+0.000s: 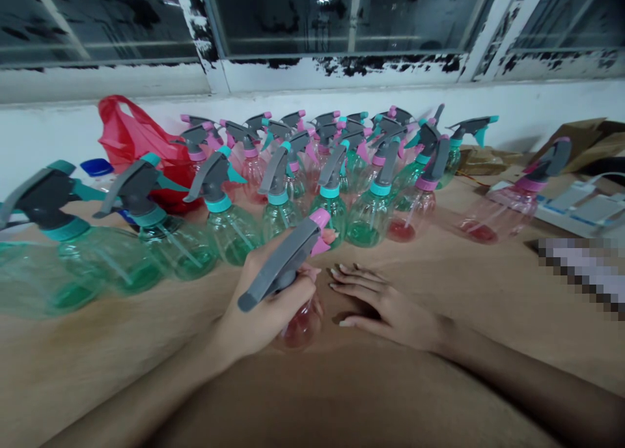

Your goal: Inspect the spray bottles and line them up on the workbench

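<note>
My left hand (273, 305) is wrapped round the neck of a pink spray bottle (300, 324) with a grey and pink trigger head. The bottle stands at the near middle of the table, its clear pink base showing below my fingers. Just to its right, my right hand (385, 305) lies palm down on the wooden table (439, 383), fingers stretched out and holding nothing. Close beyond my hands stand a green spray bottle (366, 223) and a pink spray bottle (410, 213), both with grey trigger heads.
Several more green spray bottles (180, 246) and pink ones line the left and back. A red plastic bag (131, 135) sits at back left. On the right are a lone pink spray bottle (508, 207), a white power strip (581, 204) and a pixelated flat object (586, 272).
</note>
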`<state>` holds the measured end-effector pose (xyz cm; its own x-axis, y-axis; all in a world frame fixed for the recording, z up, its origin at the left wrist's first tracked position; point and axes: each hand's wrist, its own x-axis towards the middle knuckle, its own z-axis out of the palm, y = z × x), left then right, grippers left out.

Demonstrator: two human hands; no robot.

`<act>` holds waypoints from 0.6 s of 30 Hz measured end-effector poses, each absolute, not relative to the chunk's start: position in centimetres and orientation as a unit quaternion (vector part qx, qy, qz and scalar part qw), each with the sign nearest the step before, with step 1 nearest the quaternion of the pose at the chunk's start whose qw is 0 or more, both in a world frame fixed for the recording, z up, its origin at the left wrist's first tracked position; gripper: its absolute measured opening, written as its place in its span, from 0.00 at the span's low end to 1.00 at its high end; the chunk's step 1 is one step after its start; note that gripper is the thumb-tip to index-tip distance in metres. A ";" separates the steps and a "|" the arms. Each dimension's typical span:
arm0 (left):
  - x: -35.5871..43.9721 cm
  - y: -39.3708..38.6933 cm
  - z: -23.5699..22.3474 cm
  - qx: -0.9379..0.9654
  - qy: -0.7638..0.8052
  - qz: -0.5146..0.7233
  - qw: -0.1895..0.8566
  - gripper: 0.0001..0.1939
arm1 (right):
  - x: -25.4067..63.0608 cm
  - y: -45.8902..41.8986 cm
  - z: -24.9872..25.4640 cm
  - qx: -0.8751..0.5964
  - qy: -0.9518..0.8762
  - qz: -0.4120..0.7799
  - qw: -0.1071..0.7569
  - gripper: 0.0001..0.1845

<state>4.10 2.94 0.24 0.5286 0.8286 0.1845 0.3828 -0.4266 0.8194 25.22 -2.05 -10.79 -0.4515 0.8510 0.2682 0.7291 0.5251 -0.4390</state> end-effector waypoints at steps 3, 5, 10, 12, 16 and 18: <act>4.1 3.0 0.3 0.788 0.380 0.302 0.379 0.23 | 25.2 -2.0 -10.8 -0.470 -0.842 0.131 0.229 0.32; 4.1 3.0 0.3 0.788 0.380 0.301 0.379 0.23 | 25.3 -2.0 -10.8 -0.472 -0.842 0.130 0.227 0.32; 4.1 3.1 0.2 0.798 0.388 0.294 0.356 0.22 | 25.2 -2.0 -10.7 -0.475 -0.841 0.135 0.220 0.32; 4.1 3.1 0.2 0.799 0.384 0.298 0.354 0.23 | 25.2 -2.0 -10.7 -0.475 -0.841 0.137 0.219 0.32; 4.0 3.2 0.3 0.797 0.372 0.304 0.367 0.21 | 25.2 -2.0 -10.8 -0.475 -0.838 0.139 0.229 0.32; 4.0 3.2 0.4 0.796 0.376 0.291 0.374 0.19 | 25.2 -2.0 -10.8 -0.475 -0.838 0.142 0.229 0.32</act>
<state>4.02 3.15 0.43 0.5477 0.8164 0.1830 0.3811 -0.4382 0.8141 25.21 -2.03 -10.83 -0.4438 0.8608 0.2492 0.7307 0.5086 -0.4553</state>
